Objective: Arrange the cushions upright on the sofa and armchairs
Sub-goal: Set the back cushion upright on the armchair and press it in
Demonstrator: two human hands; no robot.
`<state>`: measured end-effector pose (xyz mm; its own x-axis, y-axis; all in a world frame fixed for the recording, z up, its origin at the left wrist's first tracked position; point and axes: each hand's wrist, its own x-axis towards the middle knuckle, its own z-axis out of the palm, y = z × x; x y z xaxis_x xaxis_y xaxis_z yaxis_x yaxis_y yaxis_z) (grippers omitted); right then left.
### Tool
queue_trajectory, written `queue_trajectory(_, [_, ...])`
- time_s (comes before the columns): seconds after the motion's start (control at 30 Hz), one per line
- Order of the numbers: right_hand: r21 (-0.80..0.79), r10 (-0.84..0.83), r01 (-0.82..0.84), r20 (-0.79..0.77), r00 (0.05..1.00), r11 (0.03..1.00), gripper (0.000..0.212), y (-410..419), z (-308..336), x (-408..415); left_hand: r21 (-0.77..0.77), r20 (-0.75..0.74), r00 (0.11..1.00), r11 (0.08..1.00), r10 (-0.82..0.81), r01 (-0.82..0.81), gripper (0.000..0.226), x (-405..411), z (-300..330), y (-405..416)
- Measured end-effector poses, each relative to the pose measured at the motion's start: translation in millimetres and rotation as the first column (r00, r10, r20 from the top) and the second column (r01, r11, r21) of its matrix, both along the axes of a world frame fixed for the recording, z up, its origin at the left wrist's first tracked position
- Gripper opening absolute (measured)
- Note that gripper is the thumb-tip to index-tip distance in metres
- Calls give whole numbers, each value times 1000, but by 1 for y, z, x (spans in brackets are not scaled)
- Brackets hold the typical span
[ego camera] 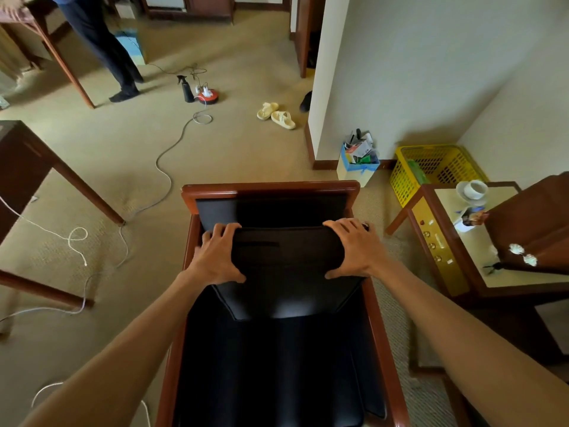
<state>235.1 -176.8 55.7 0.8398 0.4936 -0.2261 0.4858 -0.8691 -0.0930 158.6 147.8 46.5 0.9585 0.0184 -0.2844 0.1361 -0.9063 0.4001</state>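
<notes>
Both hands, left (219, 257) and right (354, 249), grip the black cushion (286, 272) on the armchair (271, 188); no writing is legible.

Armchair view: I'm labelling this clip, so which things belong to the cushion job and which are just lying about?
Job: black cushion, armchair, left hand, right hand.

Lying about: spray bottle, slippers, yellow basket, cup, cable.
</notes>
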Motion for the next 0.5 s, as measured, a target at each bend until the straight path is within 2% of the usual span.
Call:
queue_trajectory(0.07, [24,-61,62,-37,997,998,124,-12,2,2,170,2,999,985,-44,43,121,6,1,-17])
queue_trajectory(0.1, [57,-102,105,-64,993,993,123,-17,2,2,208,22,997,976,-68,62,121,9,1,-25])
queue_trajectory(0.2, [141,-169,182,-99,981,973,113,-18,4,-2,170,76,994,983,-77,63,115,13,2,-30])
queue_trajectory(0.3, [172,-137,144,-51,989,975,96,-3,16,-9,137,85,995,990,-52,40,109,3,7,-10])
queue_trajectory(0.37, [197,-101,98,9,995,976,92,15,32,-15,160,75,996,987,-45,32,107,-1,12,6])
queue_trajectory(0.5, [320,-71,51,51,996,946,94,53,55,-24,93,124,954,960,-273,262,114,-1,23,-1])
